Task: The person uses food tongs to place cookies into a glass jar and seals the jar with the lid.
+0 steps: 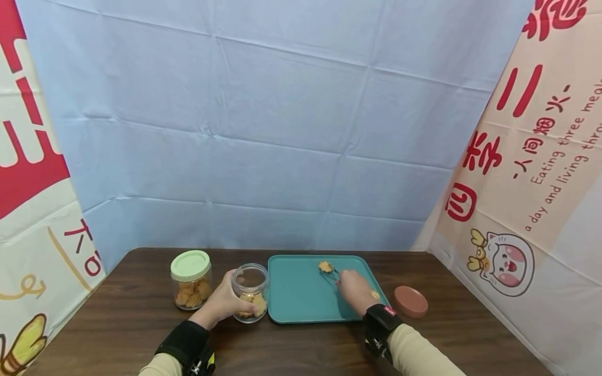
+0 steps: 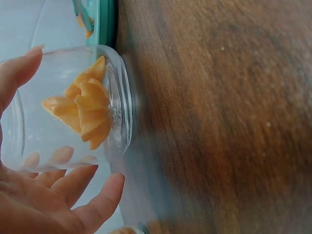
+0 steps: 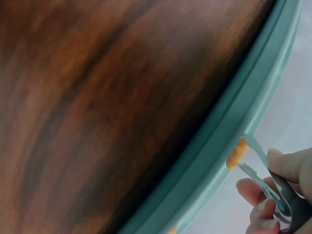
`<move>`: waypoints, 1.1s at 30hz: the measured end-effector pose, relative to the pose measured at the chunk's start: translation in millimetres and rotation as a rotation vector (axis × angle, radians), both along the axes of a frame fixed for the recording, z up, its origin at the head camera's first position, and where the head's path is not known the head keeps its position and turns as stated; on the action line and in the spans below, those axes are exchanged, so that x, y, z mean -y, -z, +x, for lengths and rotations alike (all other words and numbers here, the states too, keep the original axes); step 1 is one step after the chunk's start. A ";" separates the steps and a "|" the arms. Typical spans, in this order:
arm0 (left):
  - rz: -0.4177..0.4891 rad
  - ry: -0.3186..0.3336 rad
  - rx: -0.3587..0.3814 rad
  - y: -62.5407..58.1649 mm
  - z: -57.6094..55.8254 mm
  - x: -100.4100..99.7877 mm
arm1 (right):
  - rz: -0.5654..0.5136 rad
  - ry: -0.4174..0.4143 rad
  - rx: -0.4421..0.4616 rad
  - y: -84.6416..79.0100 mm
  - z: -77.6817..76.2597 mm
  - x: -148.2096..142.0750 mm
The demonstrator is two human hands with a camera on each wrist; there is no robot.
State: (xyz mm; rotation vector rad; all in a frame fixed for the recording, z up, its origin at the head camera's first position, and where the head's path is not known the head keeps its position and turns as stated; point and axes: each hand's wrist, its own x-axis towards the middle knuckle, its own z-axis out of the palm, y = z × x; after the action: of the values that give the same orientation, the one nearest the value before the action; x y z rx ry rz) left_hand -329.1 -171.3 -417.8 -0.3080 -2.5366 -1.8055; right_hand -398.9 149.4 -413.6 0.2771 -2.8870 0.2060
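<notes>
My left hand (image 1: 227,302) grips an open glass jar (image 1: 250,277), thumb on one side and fingers on the other. Several yellow, crinkled snack pieces (image 2: 87,107) lie in the bottom of that jar. Over the teal tray (image 1: 301,292), my right hand (image 1: 354,291) holds small tongs (image 1: 333,273) between thumb and fingers. The tongs' tips are on either side of a yellow snack piece (image 3: 237,153) at the tray; whether they squeeze it cannot be told. Another snack piece (image 1: 375,294) lies near the tray's right edge, partly hidden by my right hand.
A second jar (image 1: 192,284) with a light green lid (image 1: 190,265) stands at the left, holding orange-brown snacks. Right of the tray lies a reddish-brown round lid (image 1: 411,301). The brown wooden table (image 1: 282,350) meets a blue cloth backdrop (image 1: 282,156) behind.
</notes>
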 end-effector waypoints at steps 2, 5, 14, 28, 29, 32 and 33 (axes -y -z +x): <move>0.002 0.003 -0.002 -0.1 0.5 0.0 | 0.019 -0.007 -0.021 0.5 -0.3 -0.1; -0.001 0.002 -0.006 0.9 0.0 -0.5 | 0.031 -0.012 -0.050 1.4 -2.1 -0.4; 0.015 0.015 -0.009 3.5 -1.2 -0.2 | 0.092 -0.034 -0.142 3.3 -6.2 -0.2; -0.019 0.024 -0.026 2.6 0.5 1.5 | 0.096 -0.058 -0.070 1.7 -15.6 -6.4; -0.019 0.024 -0.028 2.4 0.4 1.3 | 0.091 -0.059 -0.070 1.5 -15.4 -6.7; -0.011 0.017 -0.016 2.6 0.0 0.3 | 0.079 -0.068 -0.087 2.5 -14.8 -8.3; -0.010 0.014 -0.012 2.6 0.0 -0.4 | 0.072 -0.073 -0.098 3.4 -14.6 -9.3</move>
State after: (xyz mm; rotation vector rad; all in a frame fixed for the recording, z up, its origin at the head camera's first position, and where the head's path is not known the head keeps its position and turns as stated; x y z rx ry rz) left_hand -329.1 -170.9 -420.4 -0.3371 -2.5427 -1.7902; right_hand -413.5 158.7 -417.0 0.3950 -2.7936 0.0983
